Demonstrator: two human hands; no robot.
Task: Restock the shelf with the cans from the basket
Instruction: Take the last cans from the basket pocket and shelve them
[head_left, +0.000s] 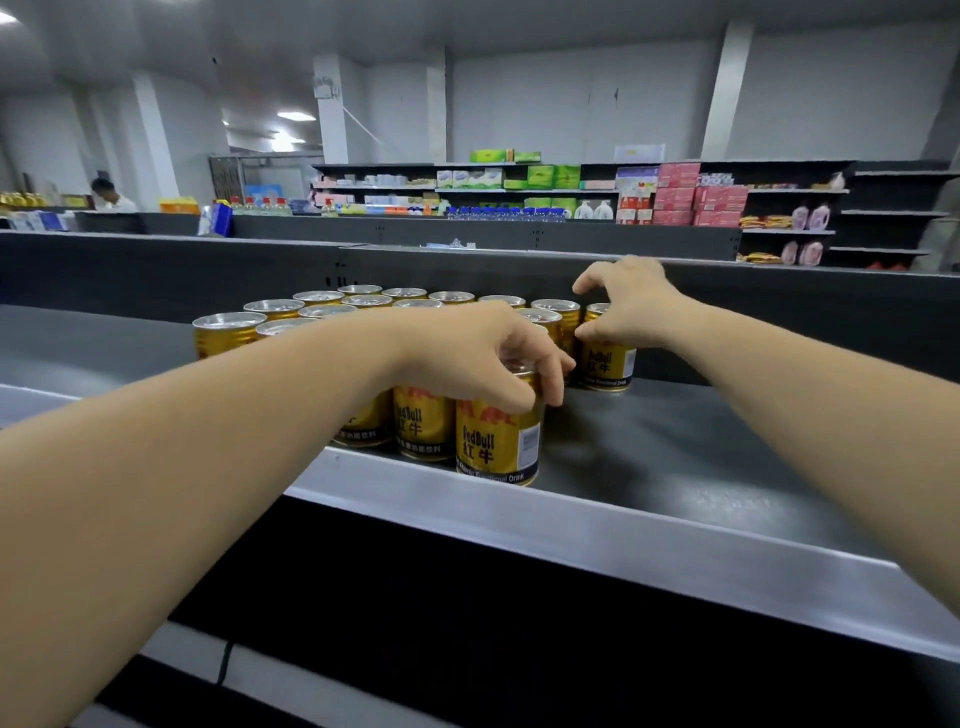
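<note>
While the left hand (488, 348) clamps its fingers on the front gold metal can (498, 436), the right hand (631, 306) hovers spread-fingered over another gold can (608, 364) at two o'clock.

Both bare forearms reach forward, the left from 8 o'clock, the right from 4 o'clock. The left hand (483, 353) is palm down, fingers curled downward and closed in a grip from above. The right hand (626, 304), at 1 o'clock from the left, is arched, thumb and fingers spread apart, fingertips seemingly just touching below, though the contact is unclear.
</note>
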